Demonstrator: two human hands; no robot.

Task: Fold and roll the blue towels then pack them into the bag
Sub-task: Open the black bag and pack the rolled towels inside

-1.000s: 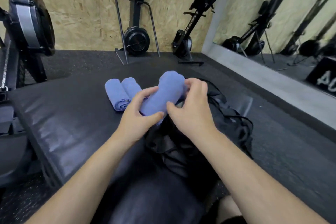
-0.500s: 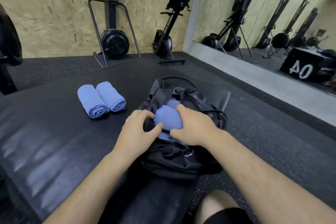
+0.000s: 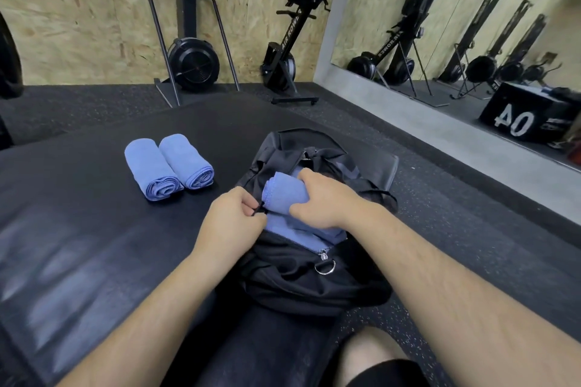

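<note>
Right hand [image 3: 327, 198] grasps the rolled blue towel [image 3: 284, 193] inside the open black bag [image 3: 314, 286], fingers [image 3: 306, 174] curled over its far side. Left hand [image 3: 232, 223] pinches the bag's left opening edge. Left of the bag, the left roll [image 3: 151, 170] and right roll [image 3: 187, 160] lie touching on the mat [image 3: 78, 229]

**Both hands curled, forearms reaching forward**

Your left hand [image 3: 232, 218] is curled tight, its fingertips pinching the bag's edge [image 3: 259, 207]. Your right hand [image 3: 327, 201] wraps the rolled towel [image 3: 284, 193], fingers over its far side, thumb on the near side. Both forearms are bare.
</note>
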